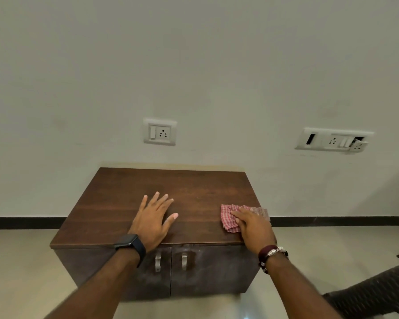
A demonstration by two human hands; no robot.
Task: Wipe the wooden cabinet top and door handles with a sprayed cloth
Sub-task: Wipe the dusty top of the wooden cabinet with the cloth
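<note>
A low wooden cabinet stands against the wall, its dark brown top (129,192) facing me. My left hand (153,221) lies flat on the top near the front middle, fingers spread and straight. My right hand (253,225) presses a red-and-white checked cloth (228,217) onto the top's front right corner, fingers laid over it. Part of the cloth hangs past the right edge. Two metal door handles (157,262) (184,261) sit side by side where the two doors meet below the front edge.
A socket plate (160,132) is on the wall above the cabinet, and a wider, damaged switch panel (334,140) is to the right. A dark woven chair (378,293) stands at the lower right. Pale tiled floor surrounds the cabinet.
</note>
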